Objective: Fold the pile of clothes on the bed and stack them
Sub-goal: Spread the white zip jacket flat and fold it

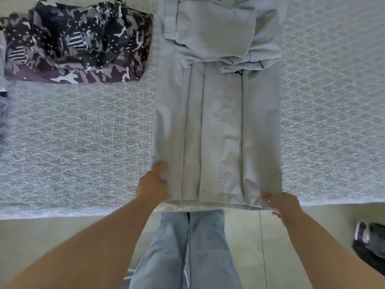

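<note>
At the far left I see a crumpled black, grey and white camouflage-print garment (77, 41) lying on the pale blue patterned bedspread (79, 142), well apart from my hands. Moving right, my left hand (153, 183) grips the near left corner of a long, pale grey-blue cotton shirt (216, 130), its fingers curled round the fabric edge. The shirt lies flat in the middle of the bed, folded into a narrow lengthwise strip, with its sleeves folded across the far end. Its near hem reaches the bed's edge, just above my light blue jeans (187, 253). My right hand (281, 204) pinches the near right corner of the hem. At the far right, a dark shoe (368, 240) sits on the pale floor (291, 257).
</note>
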